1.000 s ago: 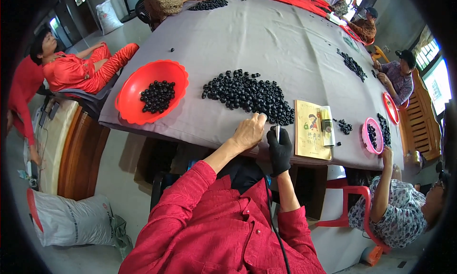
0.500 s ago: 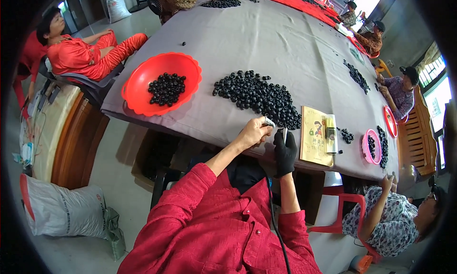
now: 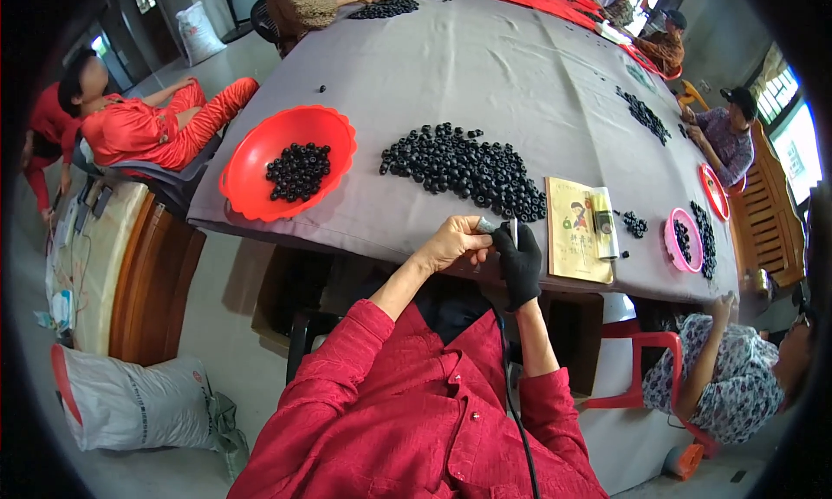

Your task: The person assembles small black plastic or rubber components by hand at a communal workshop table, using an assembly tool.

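Note:
My left hand [image 3: 452,243] is closed in a pinch at the table's near edge, with a grey wrapping [image 3: 486,225] on a fingertip. Whatever it pinches is too small to make out. Right against it, my right hand [image 3: 521,272], in a black glove, is closed around a slim pale blade-like tool [image 3: 514,230] that points up between the fingers. Just beyond both hands spreads a large heap of small black round pieces [image 3: 468,168], some showing a hole. To the left, a red scalloped bowl [image 3: 253,163] holds more of these pieces.
A yellowish booklet [image 3: 572,239] with a small clear-and-yellow item [image 3: 602,221] on it lies right of the heap. Farther right is a pink basket [image 3: 672,246] of black pieces. Other people sit around the cloth-covered table [image 3: 511,74]. A white sack [image 3: 143,404] lies at lower left.
My hands have come together; before, a small gap lay between the left fingertips and the gloved right hand. The whole view has shifted slightly.

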Demonstrator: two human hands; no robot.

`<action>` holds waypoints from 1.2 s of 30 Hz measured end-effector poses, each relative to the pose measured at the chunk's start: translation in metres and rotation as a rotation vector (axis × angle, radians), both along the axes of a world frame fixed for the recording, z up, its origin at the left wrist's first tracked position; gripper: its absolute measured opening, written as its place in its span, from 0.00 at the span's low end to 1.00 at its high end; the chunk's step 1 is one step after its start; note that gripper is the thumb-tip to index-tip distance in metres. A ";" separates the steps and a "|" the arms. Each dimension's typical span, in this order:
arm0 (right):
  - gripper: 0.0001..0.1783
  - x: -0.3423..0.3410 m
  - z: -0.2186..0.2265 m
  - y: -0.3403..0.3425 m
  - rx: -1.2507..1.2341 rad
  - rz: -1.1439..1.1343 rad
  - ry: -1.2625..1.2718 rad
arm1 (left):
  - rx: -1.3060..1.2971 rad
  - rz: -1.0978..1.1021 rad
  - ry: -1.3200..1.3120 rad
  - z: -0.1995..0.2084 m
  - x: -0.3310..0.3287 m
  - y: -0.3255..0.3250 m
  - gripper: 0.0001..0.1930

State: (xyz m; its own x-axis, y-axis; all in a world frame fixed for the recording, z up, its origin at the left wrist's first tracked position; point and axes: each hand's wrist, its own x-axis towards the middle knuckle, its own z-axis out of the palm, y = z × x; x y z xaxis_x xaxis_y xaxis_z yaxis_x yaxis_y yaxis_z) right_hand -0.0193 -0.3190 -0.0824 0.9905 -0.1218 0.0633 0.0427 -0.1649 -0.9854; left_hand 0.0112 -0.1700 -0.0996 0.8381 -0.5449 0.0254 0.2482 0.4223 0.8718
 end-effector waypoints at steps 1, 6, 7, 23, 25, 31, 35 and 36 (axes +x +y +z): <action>0.07 0.000 0.001 0.000 0.004 -0.009 0.000 | 0.020 -0.002 -0.046 0.001 0.000 0.000 0.04; 0.09 -0.001 -0.001 0.000 0.053 0.024 -0.076 | 0.108 0.009 -0.102 0.004 -0.003 -0.001 0.05; 0.09 0.000 0.000 0.001 0.048 0.028 -0.127 | 0.110 0.058 -0.095 0.002 -0.002 -0.003 0.05; 0.12 -0.014 0.005 -0.006 -0.046 0.241 -0.101 | -0.100 0.125 0.099 0.002 -0.002 -0.002 0.05; 0.12 -0.012 -0.003 -0.007 -0.248 0.279 -0.271 | -0.105 0.131 0.118 0.003 -0.002 -0.002 0.05; 0.13 -0.015 0.007 -0.009 -0.422 0.311 -0.325 | -0.124 0.073 0.104 0.000 -0.001 0.000 0.08; 0.15 -0.012 0.002 -0.008 -0.306 0.294 -0.244 | -0.087 0.101 0.076 0.002 -0.002 -0.002 0.07; 0.15 -0.012 0.002 -0.008 -0.368 0.295 -0.294 | -0.084 0.097 0.067 0.001 -0.002 -0.001 0.07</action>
